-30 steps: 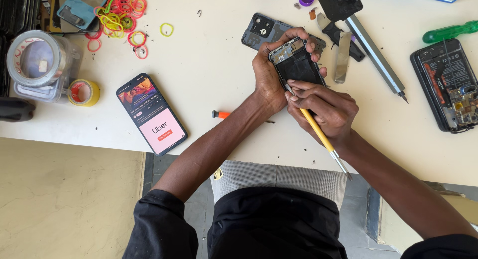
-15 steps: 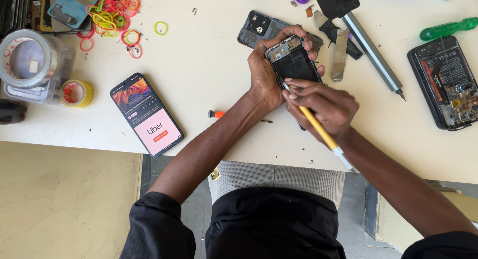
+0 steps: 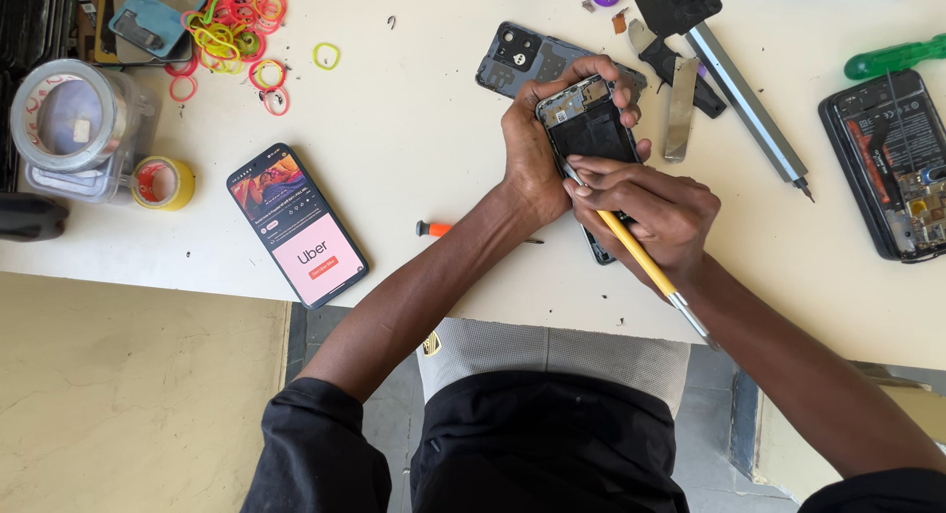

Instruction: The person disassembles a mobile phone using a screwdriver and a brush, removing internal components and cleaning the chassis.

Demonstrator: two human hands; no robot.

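My left hand (image 3: 537,148) grips an opened phone (image 3: 589,129) with its back off, held tilted on the white table (image 3: 424,158). My right hand (image 3: 655,217) holds a yellow-handled tool (image 3: 641,262) like a pen, its tip touching the phone's left edge. The phone's lower end is hidden under my right hand. A grey back cover (image 3: 527,60) lies just beyond the fingers of my left hand.
A lit phone (image 3: 296,227) lies at left. Coloured rubber bands (image 3: 236,30), tape rolls (image 3: 163,183) and a plastic jar (image 3: 74,129) are at far left. A small orange screwdriver (image 3: 434,228), metal pry tools (image 3: 682,109), a green-handled screwdriver (image 3: 892,55) and another opened phone (image 3: 892,163) are around.
The tool tip has shifted slightly along the opened phone's left edge. Both hands stay on the phone; the view has moved a little.
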